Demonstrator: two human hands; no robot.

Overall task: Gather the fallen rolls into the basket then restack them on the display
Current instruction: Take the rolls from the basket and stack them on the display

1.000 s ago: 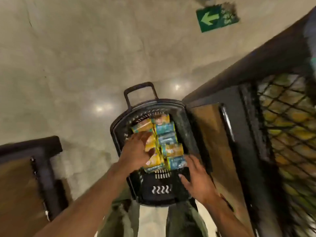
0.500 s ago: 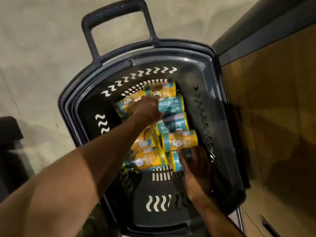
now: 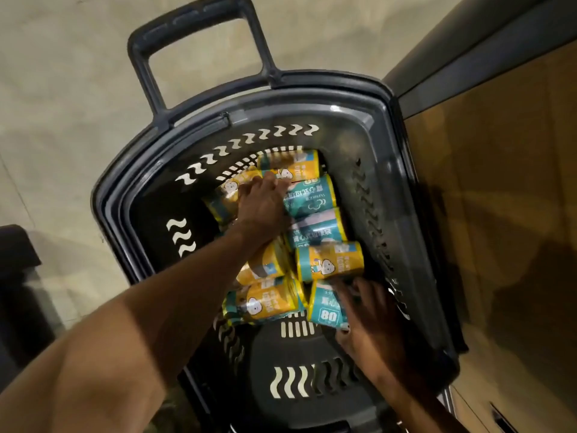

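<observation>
Left hand [image 3: 262,207] forward, right hand [image 3: 371,310] nearer

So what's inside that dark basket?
Yellow and teal rolls lie on their sides in the basket. The left hand and right hand cover some, so the count is unclear.

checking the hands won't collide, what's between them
Head view: a yellow roll and a teal roll lie between the left hand and the right hand, which grips the 80 roll.
</observation>
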